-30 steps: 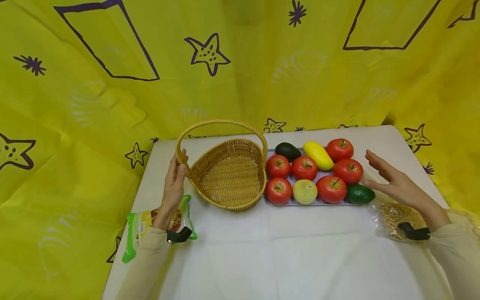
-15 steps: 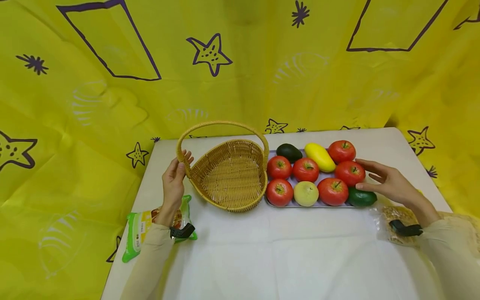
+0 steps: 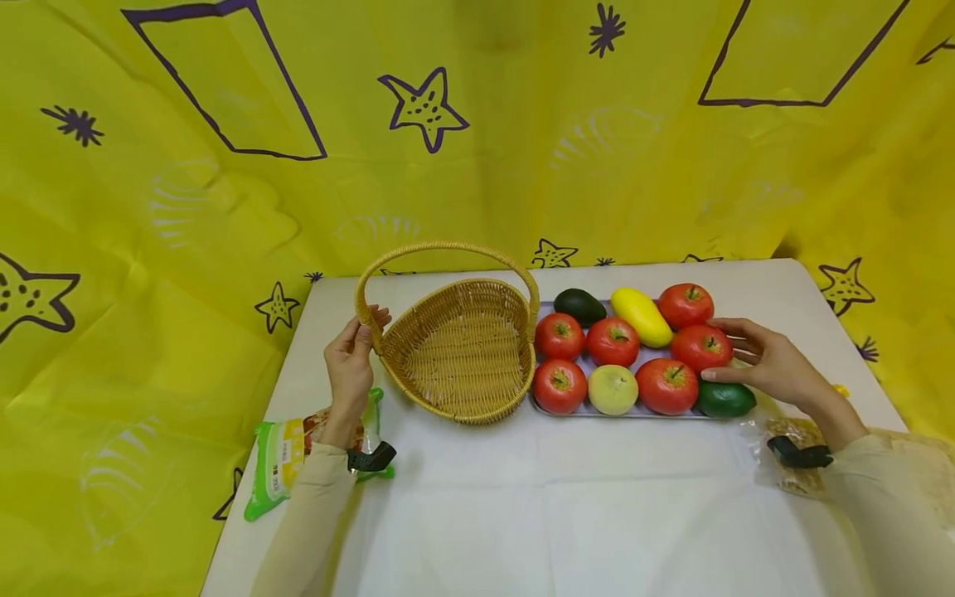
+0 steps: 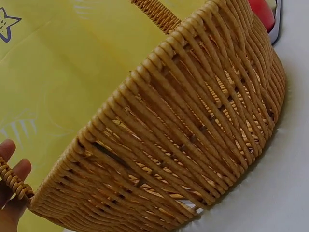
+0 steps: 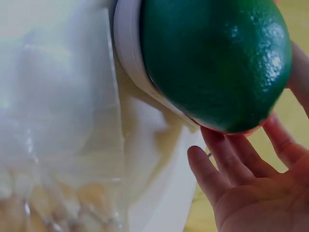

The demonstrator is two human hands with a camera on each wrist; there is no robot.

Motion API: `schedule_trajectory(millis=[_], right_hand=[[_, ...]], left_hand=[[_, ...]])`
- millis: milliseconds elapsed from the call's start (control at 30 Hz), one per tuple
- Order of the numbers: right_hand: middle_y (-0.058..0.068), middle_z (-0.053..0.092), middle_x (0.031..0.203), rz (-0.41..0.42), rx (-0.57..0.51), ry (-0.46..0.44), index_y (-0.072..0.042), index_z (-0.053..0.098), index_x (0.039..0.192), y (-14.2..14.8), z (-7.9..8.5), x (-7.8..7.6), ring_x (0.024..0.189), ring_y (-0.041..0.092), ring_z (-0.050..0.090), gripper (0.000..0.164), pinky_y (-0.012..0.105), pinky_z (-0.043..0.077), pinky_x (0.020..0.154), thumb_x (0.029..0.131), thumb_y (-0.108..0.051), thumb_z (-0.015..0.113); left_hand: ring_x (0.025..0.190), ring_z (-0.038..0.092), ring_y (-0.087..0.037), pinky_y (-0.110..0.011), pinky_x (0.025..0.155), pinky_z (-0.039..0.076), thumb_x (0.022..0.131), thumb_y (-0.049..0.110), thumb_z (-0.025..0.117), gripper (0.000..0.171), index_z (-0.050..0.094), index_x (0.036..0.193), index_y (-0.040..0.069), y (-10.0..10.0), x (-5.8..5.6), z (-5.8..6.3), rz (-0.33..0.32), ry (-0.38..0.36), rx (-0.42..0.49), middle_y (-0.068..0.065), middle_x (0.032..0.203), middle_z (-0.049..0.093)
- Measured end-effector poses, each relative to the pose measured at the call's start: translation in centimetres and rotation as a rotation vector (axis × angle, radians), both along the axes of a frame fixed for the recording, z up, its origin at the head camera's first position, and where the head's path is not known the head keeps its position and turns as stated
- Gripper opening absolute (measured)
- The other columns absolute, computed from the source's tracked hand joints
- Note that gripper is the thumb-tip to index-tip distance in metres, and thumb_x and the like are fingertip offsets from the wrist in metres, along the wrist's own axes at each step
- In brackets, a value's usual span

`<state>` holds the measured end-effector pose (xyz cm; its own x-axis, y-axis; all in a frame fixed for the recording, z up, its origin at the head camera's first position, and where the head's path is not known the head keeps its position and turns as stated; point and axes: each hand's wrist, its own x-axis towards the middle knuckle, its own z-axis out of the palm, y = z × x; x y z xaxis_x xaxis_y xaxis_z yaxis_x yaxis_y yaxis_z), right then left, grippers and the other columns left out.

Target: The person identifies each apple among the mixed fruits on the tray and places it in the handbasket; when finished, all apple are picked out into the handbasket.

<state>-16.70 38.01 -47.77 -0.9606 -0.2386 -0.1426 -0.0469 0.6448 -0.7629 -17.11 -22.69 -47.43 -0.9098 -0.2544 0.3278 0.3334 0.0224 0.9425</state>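
A wicker basket with a tall arched handle stands left of the middle of the table. At the left foot of that handle, my left hand holds it, with fingers behind and thumb in front; some fingers show in the left wrist view. My right hand is at the right end of the fruit tray, fingers and thumb on two sides of a red apple. A green oval fruit lies just in front of the thumb and, in the right wrist view, hides most of that apple.
The shallow tray carries several more red apples, a pale yellow round fruit, a yellow oval fruit and a dark green fruit. A green-ended food packet lies by the left forearm, a clear bag under the right.
My right hand has come left from beside the tray to the red apple. The left fingers have curled round the basket handle. Basket and fruit stay in place.
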Motion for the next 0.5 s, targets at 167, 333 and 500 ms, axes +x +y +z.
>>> schedule_trajectory(millis=[167, 333, 500], right_hand=[[0.029, 0.046, 0.154, 0.002, 0.015, -0.005, 0.001, 0.04, 0.156, -0.28, 0.05, -0.21, 0.137, 0.053, 0.047, 0.08, -0.002, 0.042, 0.086, 0.093, -0.021, 0.084], [0.027, 0.049, 0.151, -0.021, 0.039, 0.014, 0.0, 0.044, 0.153, -0.55, 0.39, -0.26, 0.134, 0.053, 0.05, 0.08, -0.003, 0.04, 0.082, 0.092, -0.029, 0.086], [-0.005, 0.059, 0.139, -0.073, 0.005, 0.048, -0.002, 0.051, 0.152, -0.3, 0.31, 0.03, 0.116, 0.001, 0.061, 0.078, 0.003, 0.049, 0.079, 0.088, -0.027, 0.089]], left_hand=[[0.116, 0.074, -0.012, -0.024, 0.104, 0.056, 0.11, 0.015, 0.054, 0.036, 0.068, 0.137, -0.004, 0.33, 0.01, -0.14, 0.056, 0.001, -0.011, -0.028, 0.133, 0.07], [0.116, 0.074, -0.01, -0.024, 0.107, 0.055, 0.109, 0.013, 0.058, 0.036, 0.067, 0.137, -0.009, 0.57, -0.07, -0.15, 0.087, 0.041, 0.01, -0.025, 0.13, 0.072], [0.113, 0.077, -0.014, -0.024, 0.105, 0.057, 0.108, 0.009, 0.059, 0.034, 0.067, 0.138, -0.005, 0.84, 0.01, -0.21, 0.115, 0.054, 0.024, -0.017, 0.129, 0.075]])
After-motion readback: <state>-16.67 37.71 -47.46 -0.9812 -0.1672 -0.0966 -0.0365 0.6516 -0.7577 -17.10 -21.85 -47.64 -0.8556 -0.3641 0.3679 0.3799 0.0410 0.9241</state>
